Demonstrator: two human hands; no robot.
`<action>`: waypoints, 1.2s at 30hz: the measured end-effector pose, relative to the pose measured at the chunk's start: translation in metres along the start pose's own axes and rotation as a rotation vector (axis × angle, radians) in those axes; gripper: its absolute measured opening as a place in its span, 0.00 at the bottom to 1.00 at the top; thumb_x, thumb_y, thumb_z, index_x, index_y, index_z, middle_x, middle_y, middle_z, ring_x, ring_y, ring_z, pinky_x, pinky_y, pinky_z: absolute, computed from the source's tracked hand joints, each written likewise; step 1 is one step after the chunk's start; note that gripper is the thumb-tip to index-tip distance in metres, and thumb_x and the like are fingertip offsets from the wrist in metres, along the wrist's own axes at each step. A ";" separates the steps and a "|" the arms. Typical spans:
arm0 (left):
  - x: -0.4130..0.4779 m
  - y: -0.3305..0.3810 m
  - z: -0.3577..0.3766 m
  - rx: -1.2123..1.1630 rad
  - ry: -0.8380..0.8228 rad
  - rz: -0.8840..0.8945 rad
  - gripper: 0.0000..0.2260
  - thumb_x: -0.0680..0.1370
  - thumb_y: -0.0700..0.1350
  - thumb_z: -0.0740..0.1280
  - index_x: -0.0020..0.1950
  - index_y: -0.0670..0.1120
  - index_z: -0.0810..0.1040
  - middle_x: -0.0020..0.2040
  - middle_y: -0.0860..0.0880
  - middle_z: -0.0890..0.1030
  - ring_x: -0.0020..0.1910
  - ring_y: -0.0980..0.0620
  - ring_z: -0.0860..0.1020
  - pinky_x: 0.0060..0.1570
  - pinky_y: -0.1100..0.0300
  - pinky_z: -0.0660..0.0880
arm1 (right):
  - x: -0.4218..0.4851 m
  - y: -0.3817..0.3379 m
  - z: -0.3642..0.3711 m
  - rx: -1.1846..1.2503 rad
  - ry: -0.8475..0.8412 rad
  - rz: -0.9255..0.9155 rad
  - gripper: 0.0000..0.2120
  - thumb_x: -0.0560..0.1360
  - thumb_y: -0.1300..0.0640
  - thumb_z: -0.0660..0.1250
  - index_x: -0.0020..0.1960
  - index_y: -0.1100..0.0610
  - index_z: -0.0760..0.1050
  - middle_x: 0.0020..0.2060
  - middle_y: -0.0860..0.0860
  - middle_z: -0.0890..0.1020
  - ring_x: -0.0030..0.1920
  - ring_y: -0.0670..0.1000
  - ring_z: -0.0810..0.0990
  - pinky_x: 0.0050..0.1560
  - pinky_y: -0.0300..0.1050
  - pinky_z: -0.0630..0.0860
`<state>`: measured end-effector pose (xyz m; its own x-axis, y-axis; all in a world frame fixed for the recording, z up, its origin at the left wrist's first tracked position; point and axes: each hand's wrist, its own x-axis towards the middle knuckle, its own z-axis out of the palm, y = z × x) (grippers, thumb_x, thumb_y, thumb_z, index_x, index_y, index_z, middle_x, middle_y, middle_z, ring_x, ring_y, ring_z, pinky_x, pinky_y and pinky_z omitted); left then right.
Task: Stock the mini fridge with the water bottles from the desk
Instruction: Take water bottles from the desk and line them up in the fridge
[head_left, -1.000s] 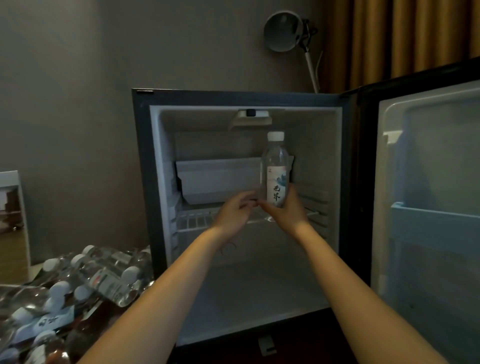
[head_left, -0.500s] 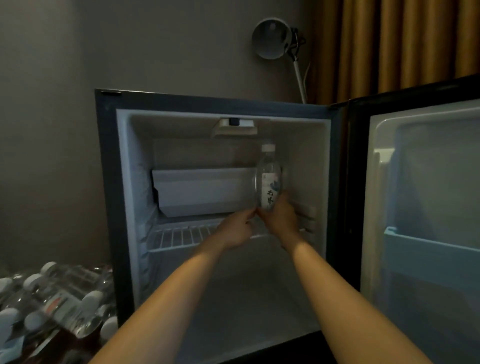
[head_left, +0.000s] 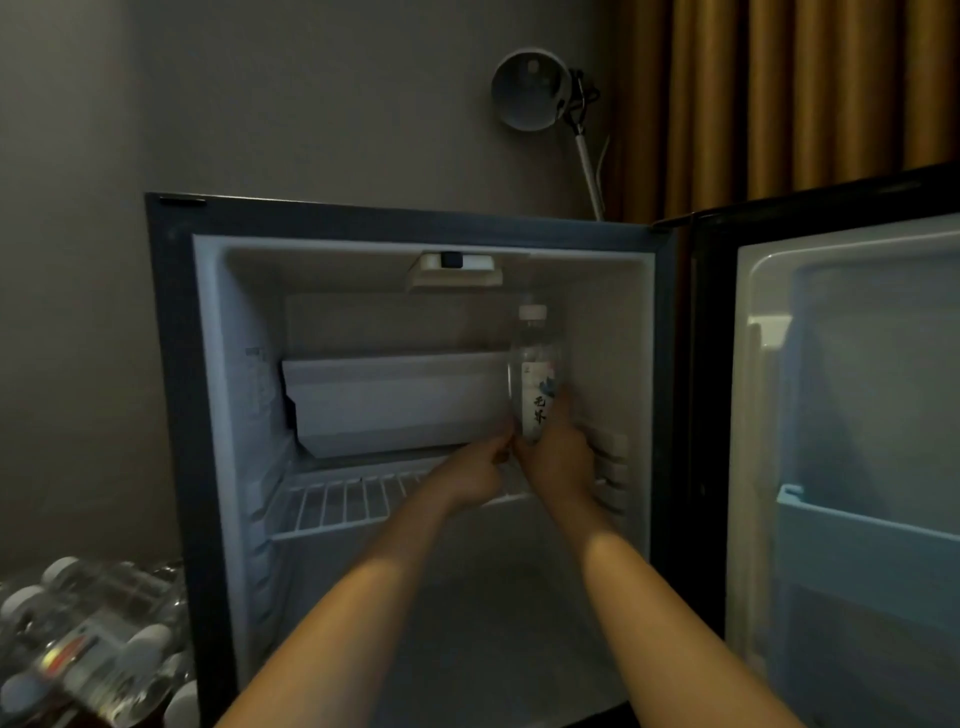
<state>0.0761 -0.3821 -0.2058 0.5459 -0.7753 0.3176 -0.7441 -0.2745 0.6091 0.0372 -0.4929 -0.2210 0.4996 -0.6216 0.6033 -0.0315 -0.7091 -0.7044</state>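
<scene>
The mini fridge (head_left: 171, 415) stands open in front of me. An upright clear water bottle (head_left: 535, 374) with a white cap and a white label is deep inside, at the right end of the wire shelf (head_left: 337, 501). My right hand (head_left: 558, 457) is wrapped around the bottle's lower part. My left hand (head_left: 475, 475) reaches in beside it, fingertips at the bottle's base on the left. The bottle's bottom is hidden behind my hands. A pile of more water bottles (head_left: 88, 644) lies at the lower left.
A white freezer tray (head_left: 395, 400) sits at the back above the shelf. The fridge door (head_left: 841, 415) hangs open on the right, with a pale blue door bin (head_left: 872, 525). A desk lamp (head_left: 535, 93) and tan curtains (head_left: 779, 93) are behind the fridge.
Both hands have carried the bottle deeper into the fridge toward the shelf's right end. My view has shifted so the bottle pile sits further down and left.
</scene>
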 end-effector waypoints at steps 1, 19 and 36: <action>0.001 -0.002 0.000 0.028 -0.001 0.000 0.30 0.74 0.30 0.58 0.75 0.47 0.59 0.71 0.44 0.68 0.69 0.48 0.68 0.70 0.54 0.64 | 0.001 0.001 0.000 -0.008 0.013 -0.008 0.41 0.73 0.48 0.68 0.77 0.53 0.46 0.64 0.62 0.74 0.61 0.61 0.76 0.58 0.52 0.74; -0.242 -0.056 -0.016 0.205 0.895 0.148 0.16 0.76 0.45 0.59 0.37 0.40 0.82 0.40 0.52 0.78 0.42 0.63 0.76 0.42 0.76 0.68 | -0.191 -0.054 0.039 0.366 -0.164 -0.532 0.05 0.71 0.59 0.63 0.43 0.59 0.76 0.29 0.51 0.78 0.30 0.50 0.76 0.29 0.35 0.64; -0.411 -0.133 -0.034 0.276 0.361 -0.790 0.08 0.78 0.48 0.61 0.52 0.49 0.78 0.48 0.49 0.82 0.48 0.50 0.79 0.49 0.58 0.73 | -0.333 -0.118 0.122 0.014 -1.167 0.047 0.29 0.77 0.44 0.59 0.71 0.56 0.53 0.62 0.59 0.73 0.57 0.60 0.76 0.50 0.55 0.79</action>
<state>-0.0361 -0.0081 -0.3927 0.9888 -0.0908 0.1184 -0.1424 -0.8125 0.5653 -0.0196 -0.1619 -0.3848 0.9909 0.0416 -0.1283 -0.0651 -0.6853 -0.7253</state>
